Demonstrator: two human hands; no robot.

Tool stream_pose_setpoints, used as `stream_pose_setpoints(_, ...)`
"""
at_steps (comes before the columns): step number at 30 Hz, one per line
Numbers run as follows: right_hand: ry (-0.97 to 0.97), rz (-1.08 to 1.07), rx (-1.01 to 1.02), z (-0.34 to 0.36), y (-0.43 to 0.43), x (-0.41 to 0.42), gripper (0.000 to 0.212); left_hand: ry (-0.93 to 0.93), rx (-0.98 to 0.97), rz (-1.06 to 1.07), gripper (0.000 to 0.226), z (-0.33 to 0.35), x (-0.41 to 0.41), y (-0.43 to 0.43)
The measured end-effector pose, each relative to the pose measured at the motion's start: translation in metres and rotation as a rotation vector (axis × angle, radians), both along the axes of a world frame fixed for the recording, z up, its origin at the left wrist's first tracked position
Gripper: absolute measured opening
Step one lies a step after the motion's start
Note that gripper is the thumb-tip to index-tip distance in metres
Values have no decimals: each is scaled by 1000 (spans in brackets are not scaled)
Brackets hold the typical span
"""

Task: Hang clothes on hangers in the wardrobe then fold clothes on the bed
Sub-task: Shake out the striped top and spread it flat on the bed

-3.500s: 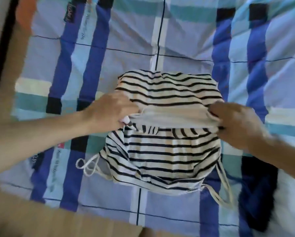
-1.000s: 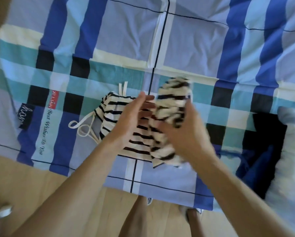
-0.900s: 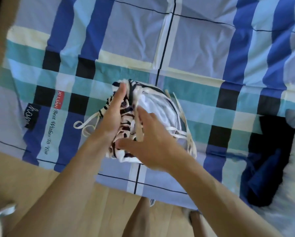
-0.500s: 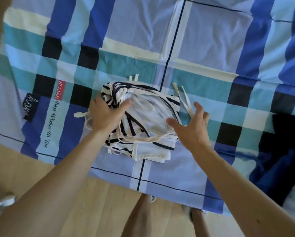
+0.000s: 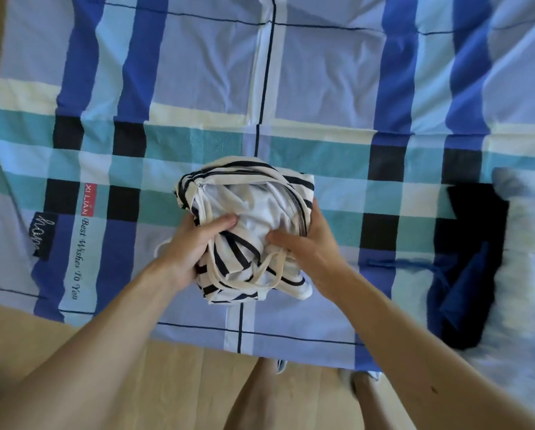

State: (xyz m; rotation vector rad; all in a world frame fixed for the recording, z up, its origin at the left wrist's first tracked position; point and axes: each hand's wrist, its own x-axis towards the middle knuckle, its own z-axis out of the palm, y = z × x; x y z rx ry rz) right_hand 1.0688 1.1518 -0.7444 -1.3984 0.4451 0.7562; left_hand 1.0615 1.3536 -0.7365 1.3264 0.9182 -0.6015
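A black-and-white striped garment (image 5: 247,200) with cream straps lies folded into a thick bundle on the plaid bed sheet (image 5: 322,72), near the bed's front edge. My left hand (image 5: 194,243) grips the bundle's left side, thumb on top and fingers curled round the cloth. My right hand (image 5: 309,240) grips its right side, thumb pressing the top and fingers wrapped round the edge. Loose straps loop over the near end of the bundle.
A dark blue and black garment (image 5: 468,262) lies crumpled on the bed at the right, next to pale blurred fabric (image 5: 527,243). Wooden floor (image 5: 167,383) runs below the bed edge, where my legs and feet show.
The garment went from a flat fold to a compact bundle. My right hand, open beside it half a second ago, has come in and taken hold of its right side.
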Motion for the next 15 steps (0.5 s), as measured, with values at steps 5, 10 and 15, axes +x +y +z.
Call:
stream_pose_setpoints(5,-87,-136,-82,88,-97,-7,61,-93,-190,-24,64,71,11,-97)
stream_pose_setpoints(10,-117,-276,-265,208,-226,-34,63,-178,-409,-146,52,163,9,-232)
stream_pose_setpoints(15,-112,-372,-309,267,-338,-60,62,-209,-506,-255,52,213,-1,-343)
